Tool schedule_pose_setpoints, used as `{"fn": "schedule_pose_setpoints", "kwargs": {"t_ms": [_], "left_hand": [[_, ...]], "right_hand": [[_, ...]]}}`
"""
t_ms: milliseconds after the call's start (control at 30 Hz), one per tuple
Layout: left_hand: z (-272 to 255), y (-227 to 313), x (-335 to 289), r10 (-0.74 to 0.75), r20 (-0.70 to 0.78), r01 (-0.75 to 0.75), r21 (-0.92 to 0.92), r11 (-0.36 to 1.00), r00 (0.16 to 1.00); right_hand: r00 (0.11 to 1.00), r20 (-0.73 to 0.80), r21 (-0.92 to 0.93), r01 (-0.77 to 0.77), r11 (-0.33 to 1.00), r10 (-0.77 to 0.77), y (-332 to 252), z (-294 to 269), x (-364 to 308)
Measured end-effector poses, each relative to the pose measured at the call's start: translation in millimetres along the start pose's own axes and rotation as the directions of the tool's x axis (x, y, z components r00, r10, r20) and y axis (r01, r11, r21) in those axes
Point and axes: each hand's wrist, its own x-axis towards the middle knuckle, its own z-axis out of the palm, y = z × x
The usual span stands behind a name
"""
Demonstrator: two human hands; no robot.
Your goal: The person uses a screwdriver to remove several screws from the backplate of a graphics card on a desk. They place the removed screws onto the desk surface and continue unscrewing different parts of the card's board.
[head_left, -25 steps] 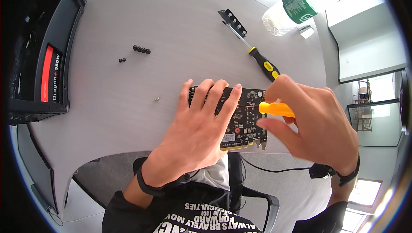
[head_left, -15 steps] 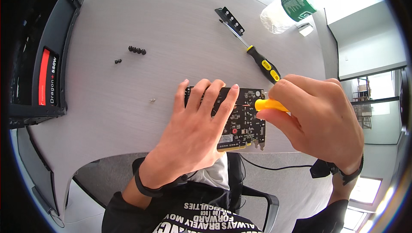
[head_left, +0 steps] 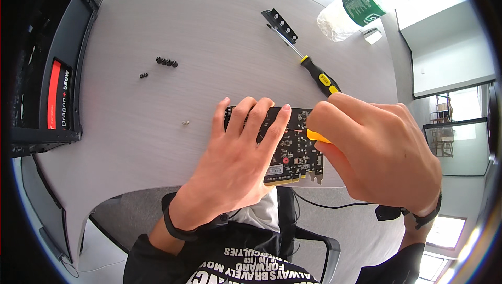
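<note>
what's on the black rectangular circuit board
Spread left hand on the black rectangular circuit board; right hand holding a yellow-handled screwdriver over it. Small components show; anything beneath the hands is covered.

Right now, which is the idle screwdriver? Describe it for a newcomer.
On the grey desk, look just beyond the right hand. The idle screwdriver lies slanted there, its tip by a black perforated strip. Its black handle has yellow patches, unlike the yellow-handled driver in that hand.
</note>
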Motion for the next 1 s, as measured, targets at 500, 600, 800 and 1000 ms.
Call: {"fn": "schedule_pose_setpoints", "kwargs": {"t_ms": [500,600,800,1000], "left_hand": [[-6,5,4,-0.051,0.027,0.053,-0.08,0.995,0.998],[-3,6,5,-0.073,0.018,0.074,-0.075,0.994,0.997],[1,5,6,-0.077,-0.021,0.075,-0.076,0.994,0.997],[4,3,5,-0.062,-0.082,0.054,-0.097,0.994,0.995]], "right_hand": [[0.902,-0.391,0.299,-0.063,0.952,0.182,36,41,-56],[0.89,-0.369,0.352,-0.134,0.926,0.269,31,59,-45],[0.882,-0.359,0.5,-0.094,0.861,0.305,20,92,-19],[0.898,-0.409,0.39,0.012,0.921,0.162,27,113,-9]]}}
